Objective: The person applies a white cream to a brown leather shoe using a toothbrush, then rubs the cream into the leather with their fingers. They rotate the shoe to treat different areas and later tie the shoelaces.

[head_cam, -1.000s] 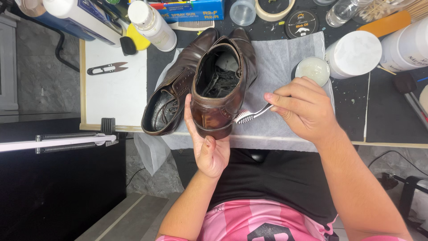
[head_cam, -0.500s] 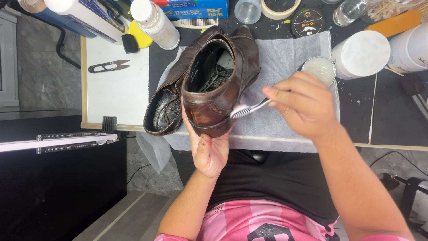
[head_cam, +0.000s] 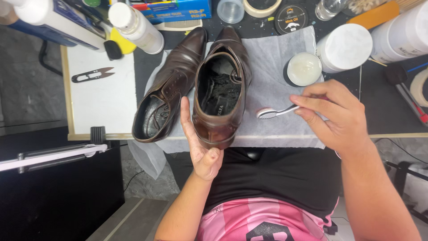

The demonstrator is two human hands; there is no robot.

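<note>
Near the front edge of the tabletop (head_cam: 388, 107), the left hand (head_cam: 200, 147) is cupping the heel of a brown leather dress shoe (head_cam: 221, 96), palm flat against its left side and fingers curled under the back, so it's clamped on the shoe and propping it up with the opening facing the camera. The right hand (head_cam: 339, 116) is sitting off to the right, closed around the handle of a small toothbrush-style brush (head_cam: 274, 112), bristle head pointing left at the shoe but clearly not touching it, a gap of white cloth showing between.

If you're doing this kind of brushing, my take: keep that heel grip firm so the shoe isn't rocking, load the bristles lightly, and work in short strokes along the seams and the welt instead of scrubbing the flat leather. Looks like the open round tin of pale cream (head_cam: 304, 68) is just far-right of the shoe, so dipping is an easy reach.

The second shoe (head_cam: 167, 100) is lying just left of the held one, touching it, both on a white cloth sheet (head_cam: 272, 53) spread over a dark mat. Further left a white board (head_cam: 102, 107) is carrying small thread snips (head_cam: 92, 75). Along the far edge things are crowding up: white bottles, a clear cup, a roll of tape, a black round tin, big white tubs on the right. Below the tabletop, grey floor is showing.
</note>
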